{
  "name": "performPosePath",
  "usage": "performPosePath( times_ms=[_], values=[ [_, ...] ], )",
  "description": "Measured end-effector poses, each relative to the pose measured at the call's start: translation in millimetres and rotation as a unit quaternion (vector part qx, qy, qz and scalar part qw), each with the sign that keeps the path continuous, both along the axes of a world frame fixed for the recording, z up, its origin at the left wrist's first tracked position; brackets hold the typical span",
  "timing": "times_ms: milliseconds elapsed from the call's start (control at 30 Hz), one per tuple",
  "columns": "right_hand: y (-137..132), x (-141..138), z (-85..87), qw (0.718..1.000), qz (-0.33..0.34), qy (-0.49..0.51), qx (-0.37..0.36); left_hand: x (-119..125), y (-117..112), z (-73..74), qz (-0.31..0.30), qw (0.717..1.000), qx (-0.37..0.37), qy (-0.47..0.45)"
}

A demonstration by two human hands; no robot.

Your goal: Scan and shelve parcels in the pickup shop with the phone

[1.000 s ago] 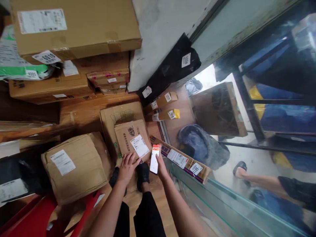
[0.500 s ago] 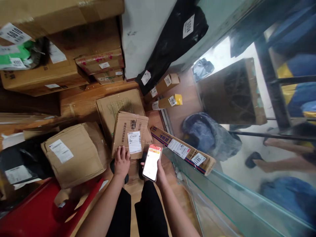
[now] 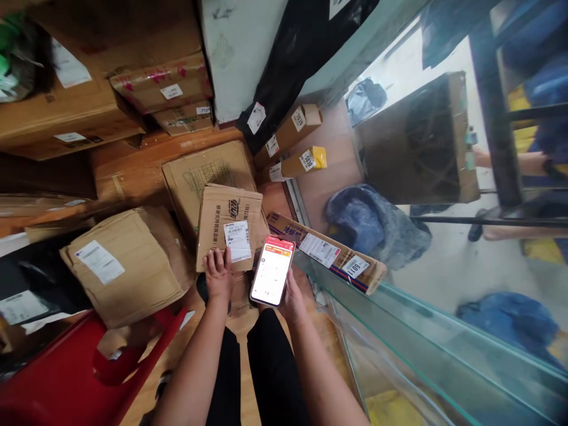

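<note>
My left hand (image 3: 219,272) lies with its fingers flat on the near edge of a cardboard box (image 3: 210,228). That box has dark printing and a white shipping label (image 3: 238,239) on its top. It overlaps a larger flat carton (image 3: 202,171) behind it. In my right hand (image 3: 293,299) is a smartphone (image 3: 271,275), its lit screen white with a red and orange band at the top. The phone is just right of the labelled box's near corner. Beyond it, a long narrow box (image 3: 331,251) marked 6011 rests at the glass edge.
A dented carton (image 3: 128,260) sits on the left above a red plastic chair (image 3: 57,373). Stacked cartons (image 3: 160,83) fill the upper left. A black wrapped parcel (image 3: 288,71) leans on the wall. Glass panels (image 3: 412,331) run along the right, with another person's arm (image 3: 532,163) beyond.
The view has tilted, so the boxes appear higher in the picture. My left hand stays at the box edge. The smartphone looks slightly nearer, and another person's arm has appeared at the right.
</note>
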State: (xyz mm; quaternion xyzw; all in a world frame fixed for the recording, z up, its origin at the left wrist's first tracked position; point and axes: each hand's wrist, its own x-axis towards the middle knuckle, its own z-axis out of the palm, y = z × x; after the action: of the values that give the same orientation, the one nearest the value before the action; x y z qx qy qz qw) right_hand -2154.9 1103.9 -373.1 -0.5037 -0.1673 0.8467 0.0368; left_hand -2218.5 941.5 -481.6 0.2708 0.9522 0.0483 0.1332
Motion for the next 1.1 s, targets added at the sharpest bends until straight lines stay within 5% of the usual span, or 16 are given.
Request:
performPosePath(
  times_ms=[133,400,667,867,1100],
  values=[
    [1,-4,2.3,0.996,-0.043,-0.012,0.079,-1,0,-0.2,-0.009,1.0,-0.003,0.013],
    [4,-9,2.4,0.996,-0.024,-0.04,0.078,0,1,1.5,-0.002,1.0,0.001,-0.008],
    [-1,7,7.9,0.995,0.059,-0.006,0.08,-4,4,5.0,0.013,1.0,0.007,-0.027],
    [-14,-10,22.5,0.979,0.146,0.028,0.139,22,-2,48.7,0.084,0.991,0.101,-0.036],
    [-18,-29,27.2,0.964,0.21,0.056,0.151,136,-25,116.1,0.226,0.942,0.078,-0.234]
  ],
)
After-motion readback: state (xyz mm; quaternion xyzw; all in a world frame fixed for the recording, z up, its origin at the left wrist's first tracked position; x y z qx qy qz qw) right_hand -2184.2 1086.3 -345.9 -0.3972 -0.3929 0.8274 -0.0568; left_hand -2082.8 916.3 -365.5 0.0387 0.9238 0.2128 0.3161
